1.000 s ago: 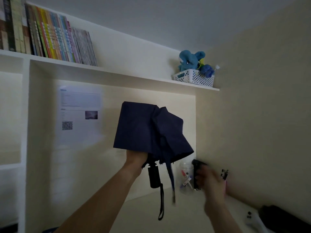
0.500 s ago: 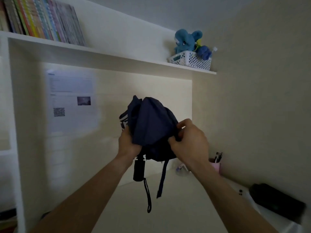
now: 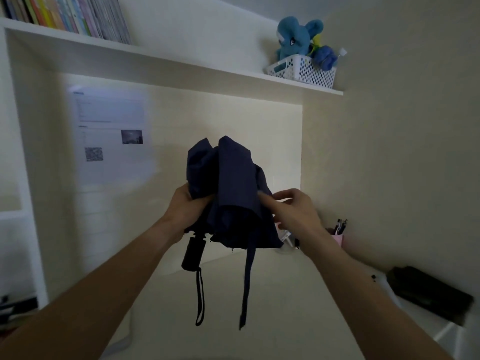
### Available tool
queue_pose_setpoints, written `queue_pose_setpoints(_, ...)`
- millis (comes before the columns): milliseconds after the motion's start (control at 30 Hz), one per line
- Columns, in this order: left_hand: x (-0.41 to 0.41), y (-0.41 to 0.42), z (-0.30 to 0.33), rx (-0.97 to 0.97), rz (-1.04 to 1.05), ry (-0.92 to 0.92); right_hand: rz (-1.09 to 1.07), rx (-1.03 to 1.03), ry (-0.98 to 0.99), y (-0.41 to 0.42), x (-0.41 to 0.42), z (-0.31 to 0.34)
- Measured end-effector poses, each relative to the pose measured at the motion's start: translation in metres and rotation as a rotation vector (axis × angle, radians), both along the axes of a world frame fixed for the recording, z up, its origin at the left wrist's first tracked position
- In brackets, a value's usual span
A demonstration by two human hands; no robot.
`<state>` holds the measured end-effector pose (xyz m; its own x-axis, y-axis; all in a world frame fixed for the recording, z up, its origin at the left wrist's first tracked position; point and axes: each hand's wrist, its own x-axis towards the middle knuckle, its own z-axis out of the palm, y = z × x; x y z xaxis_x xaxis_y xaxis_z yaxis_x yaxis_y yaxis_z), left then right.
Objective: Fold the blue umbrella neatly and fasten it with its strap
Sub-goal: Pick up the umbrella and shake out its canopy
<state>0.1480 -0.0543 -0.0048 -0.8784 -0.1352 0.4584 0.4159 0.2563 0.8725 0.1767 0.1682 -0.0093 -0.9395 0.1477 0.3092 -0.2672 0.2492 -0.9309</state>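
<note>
The dark blue umbrella (image 3: 231, 188) is collapsed and held upright in the air above the desk, its cloth loose and bunched. My left hand (image 3: 185, 207) grips the cloth and shaft from the left, just above the black handle (image 3: 192, 253), whose wrist loop (image 3: 200, 298) hangs down. My right hand (image 3: 293, 210) pinches a fold of cloth on the umbrella's right side. The blue fastening strap (image 3: 246, 284) dangles free from the lower edge of the cloth.
Under the umbrella lies a white desk (image 3: 259, 307). A black case (image 3: 428, 292) rests at its right edge, a pink pen cup (image 3: 337, 235) by the wall. Overhead, a shelf (image 3: 181, 63) carries books, a white basket (image 3: 302, 71) and a blue plush toy (image 3: 296, 37).
My right hand came up from the desk to the umbrella's cloth and now pinches a fold on its right. The canopy went from spread to bunched. The camera tilted down.
</note>
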Motion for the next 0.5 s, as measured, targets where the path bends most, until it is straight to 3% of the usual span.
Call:
queue_pose_setpoints(100,0.003,-0.004,-0.002,-0.034,-0.010,-0.038,-0.080,0.126,0.017,-0.004,-0.010,-0.010)
queue_pose_setpoints(233,0.006,-0.016,0.002,-0.072,-0.006,-0.106,-0.051,0.008,-0.026,0.013,-0.013,-0.021)
queue_pose_setpoints(400,0.002,-0.022,0.000,-0.143,-0.037,-0.211,-0.076,0.135,-0.072,-0.002,-0.027,-0.040)
queue_pose_setpoints(500,0.001,-0.027,0.000,-0.164,-0.079,-0.275,-0.064,-0.042,-0.105,0.010,-0.036,-0.053)
